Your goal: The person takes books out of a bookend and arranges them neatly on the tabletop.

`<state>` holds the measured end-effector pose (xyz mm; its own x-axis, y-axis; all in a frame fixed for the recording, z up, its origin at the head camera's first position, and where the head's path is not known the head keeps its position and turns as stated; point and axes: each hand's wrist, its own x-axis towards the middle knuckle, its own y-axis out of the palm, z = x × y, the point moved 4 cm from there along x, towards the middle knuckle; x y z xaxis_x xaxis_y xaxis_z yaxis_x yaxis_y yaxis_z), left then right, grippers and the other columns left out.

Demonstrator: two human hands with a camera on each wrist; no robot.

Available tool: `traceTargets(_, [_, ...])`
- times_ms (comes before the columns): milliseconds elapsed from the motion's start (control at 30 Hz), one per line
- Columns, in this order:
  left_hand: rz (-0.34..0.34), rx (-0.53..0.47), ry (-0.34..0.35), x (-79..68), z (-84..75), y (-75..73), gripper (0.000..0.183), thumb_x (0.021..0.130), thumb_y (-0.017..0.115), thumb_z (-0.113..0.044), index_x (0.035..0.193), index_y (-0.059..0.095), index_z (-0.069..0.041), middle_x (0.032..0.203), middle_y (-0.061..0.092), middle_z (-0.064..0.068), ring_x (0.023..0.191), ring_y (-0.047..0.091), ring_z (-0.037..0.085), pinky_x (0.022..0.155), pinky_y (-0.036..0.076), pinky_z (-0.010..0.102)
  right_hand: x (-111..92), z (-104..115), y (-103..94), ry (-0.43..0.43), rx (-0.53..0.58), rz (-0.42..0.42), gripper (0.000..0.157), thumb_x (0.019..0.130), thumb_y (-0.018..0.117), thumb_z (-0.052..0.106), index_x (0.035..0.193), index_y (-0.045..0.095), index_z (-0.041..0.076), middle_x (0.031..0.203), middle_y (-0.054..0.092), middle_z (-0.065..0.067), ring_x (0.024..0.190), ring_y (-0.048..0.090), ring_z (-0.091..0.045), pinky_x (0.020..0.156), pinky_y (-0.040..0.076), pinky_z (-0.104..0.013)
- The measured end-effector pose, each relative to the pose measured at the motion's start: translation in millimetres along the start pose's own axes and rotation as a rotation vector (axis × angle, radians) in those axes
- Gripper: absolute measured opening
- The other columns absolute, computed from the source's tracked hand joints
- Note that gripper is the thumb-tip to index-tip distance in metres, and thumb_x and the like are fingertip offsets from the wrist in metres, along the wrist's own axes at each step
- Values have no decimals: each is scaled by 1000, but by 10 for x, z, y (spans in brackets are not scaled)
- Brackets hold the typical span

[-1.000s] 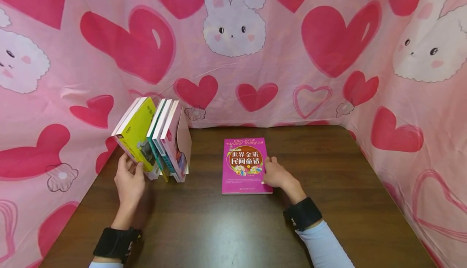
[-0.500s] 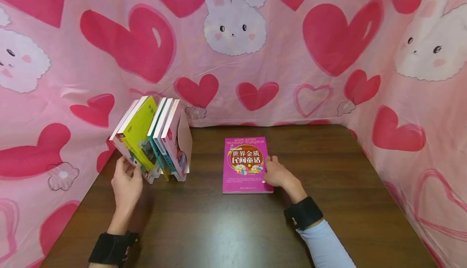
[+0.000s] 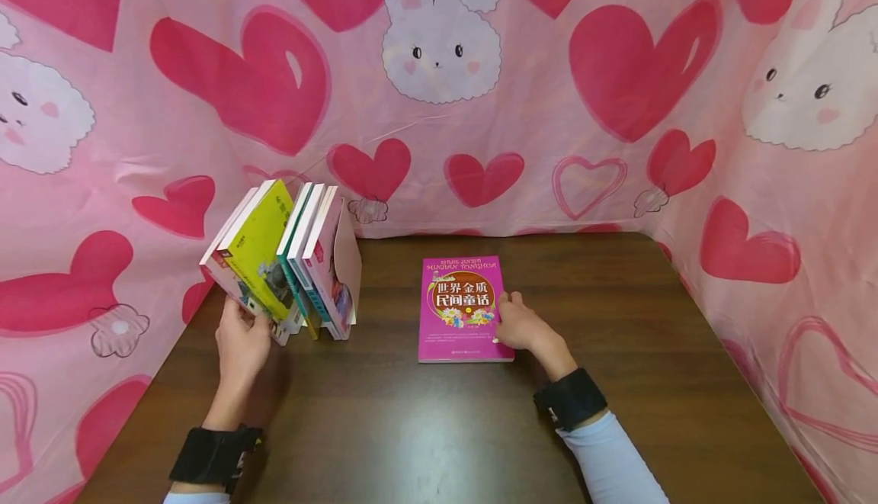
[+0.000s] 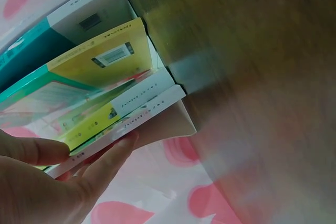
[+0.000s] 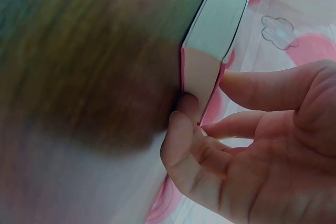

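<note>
1. Left hand (image 3: 243, 344), left of the frame: thumb and fingers pinch the spines of two leftward-tilted books, a yellow-green book (image 3: 257, 248) and the outermost pale-spined book (image 4: 157, 104).
2. Right hand (image 3: 524, 326), right of centre: thumb and fingers clamped on the right edge of the purple book (image 3: 456, 344). I see it lying flat at mid-frame, extending leftward from the grip.
3. Wooden table (image 3: 425, 420), lower frame: bears the books.

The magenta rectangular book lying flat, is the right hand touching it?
Touching. In the right wrist view, the right hand grips the magenta book by its edge.
</note>
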<state>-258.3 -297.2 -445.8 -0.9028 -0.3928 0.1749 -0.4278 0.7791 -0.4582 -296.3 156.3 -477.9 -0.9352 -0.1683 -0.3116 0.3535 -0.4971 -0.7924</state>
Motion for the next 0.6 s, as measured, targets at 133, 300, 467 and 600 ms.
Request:
traceTargets(133, [-1, 15, -1, -48, -2, -33, 50, 107, 51, -8, 155, 38, -5, 148, 54, 28, 129, 57, 50, 102, 46, 69, -4, 4, -5, -5, 1, 1, 80, 97, 70, 12, 159, 26, -14, 134, 42, -26, 106, 55, -36, 91, 52, -51])
traceTargets(300, [-16, 42, -1, -111, -17, -77, 49, 105, 50, -4, 153, 40, -1, 144, 56, 32, 125, 59, 51, 100, 47, 70, 0, 7, -9, -11, -1, 0, 79, 98, 69, 13, 159, 26, -14, 133, 42, -26, 106, 56, -36, 92, 52, -50])
traceTargets(467, [-4, 58, -9, -136, -37, -103, 49, 104, 50, -3, 152, 39, 0, 144, 55, 33, 125, 58, 53, 100, 46, 71, 2, 5, -5, -5, -1, -1, 79, 98, 68, 12, 159, 26, -14, 134, 42, -26, 106, 56, -36, 91, 52, -49])
traceTargets(600, [30, 58, -36, -112, -20, -112, 55, 105, 52, -6, 156, 34, -3, 149, 51, 32, 130, 55, 53, 103, 44, 71, 8, -2, 1, -8, 1, 1, 79, 98, 69, 12, 159, 26, -14, 133, 42, -26, 106, 56, -36, 90, 52, -50])
